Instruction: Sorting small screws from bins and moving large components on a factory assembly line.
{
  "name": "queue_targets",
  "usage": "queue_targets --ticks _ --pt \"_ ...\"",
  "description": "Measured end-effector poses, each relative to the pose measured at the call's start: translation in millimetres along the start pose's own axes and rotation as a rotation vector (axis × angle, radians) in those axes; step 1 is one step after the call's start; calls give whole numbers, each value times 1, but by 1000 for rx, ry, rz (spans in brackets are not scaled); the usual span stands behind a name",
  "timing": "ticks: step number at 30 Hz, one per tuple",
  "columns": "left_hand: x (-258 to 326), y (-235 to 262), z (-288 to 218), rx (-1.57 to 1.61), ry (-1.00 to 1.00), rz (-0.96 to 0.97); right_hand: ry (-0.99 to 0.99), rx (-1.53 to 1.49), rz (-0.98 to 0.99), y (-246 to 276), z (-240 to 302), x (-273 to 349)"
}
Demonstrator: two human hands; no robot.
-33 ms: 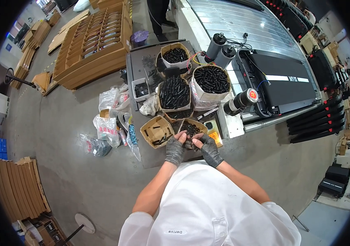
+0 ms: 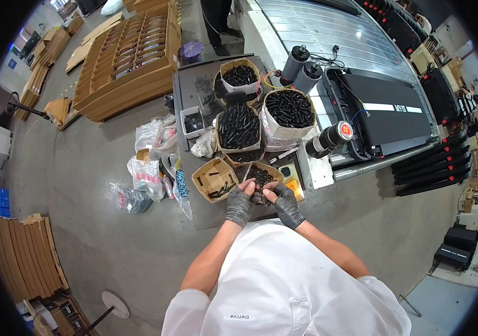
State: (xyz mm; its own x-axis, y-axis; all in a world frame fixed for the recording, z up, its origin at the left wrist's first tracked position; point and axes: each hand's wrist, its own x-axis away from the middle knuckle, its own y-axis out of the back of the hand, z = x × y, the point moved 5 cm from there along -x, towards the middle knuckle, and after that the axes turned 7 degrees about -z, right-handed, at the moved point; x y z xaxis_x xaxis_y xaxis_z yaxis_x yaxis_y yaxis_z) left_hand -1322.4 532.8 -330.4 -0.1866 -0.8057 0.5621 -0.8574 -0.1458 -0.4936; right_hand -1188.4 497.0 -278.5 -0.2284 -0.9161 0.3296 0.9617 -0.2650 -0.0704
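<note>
My left hand point(image 2: 240, 201) and my right hand point(image 2: 285, 204), both in grey fingerless gloves, meet at the near side of a small cardboard box point(image 2: 275, 172). Inside that box lie small dark rings point(image 2: 262, 177), partly covered by my fingers. Both hands have bent, closed fingers, the thumbs pointing toward each other. Whatever sits between the fingertips is too small and dark to name. Just left of my left hand stands another open cardboard box point(image 2: 211, 169), with several black bolts point(image 2: 222, 191) in it.
Beyond the hands, cartons point(image 2: 288, 132) hold many black cylindrical parts. A white tray point(image 2: 185, 124) and a rag point(image 2: 203, 144) lie left of them. A phone point(image 2: 288, 171) and yellow label point(image 2: 294, 189) are at right, near a black motor point(image 2: 328, 140) and roller conveyor point(image 2: 351, 172).
</note>
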Motion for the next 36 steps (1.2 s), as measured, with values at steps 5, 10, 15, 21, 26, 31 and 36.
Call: queue_targets --ticks 5,10,15,21,26,31,36 --pt "0 3 5 -16 2 -18 111 91 -73 -5 8 1" --pt "0 4 3 -144 -86 -62 166 180 -43 -12 14 4" --pt "5 -6 -3 -29 -31 26 95 143 -104 2 1 -5" --pt "9 -8 -7 -189 -105 51 160 119 -99 -3 18 -5" --pt "13 -16 -17 -150 -132 111 219 234 -75 5 15 -13" --pt "22 -27 -35 -74 -229 187 272 256 -62 9 27 -14" --pt "16 -26 -33 -533 -325 259 333 373 -13 8 24 -12"
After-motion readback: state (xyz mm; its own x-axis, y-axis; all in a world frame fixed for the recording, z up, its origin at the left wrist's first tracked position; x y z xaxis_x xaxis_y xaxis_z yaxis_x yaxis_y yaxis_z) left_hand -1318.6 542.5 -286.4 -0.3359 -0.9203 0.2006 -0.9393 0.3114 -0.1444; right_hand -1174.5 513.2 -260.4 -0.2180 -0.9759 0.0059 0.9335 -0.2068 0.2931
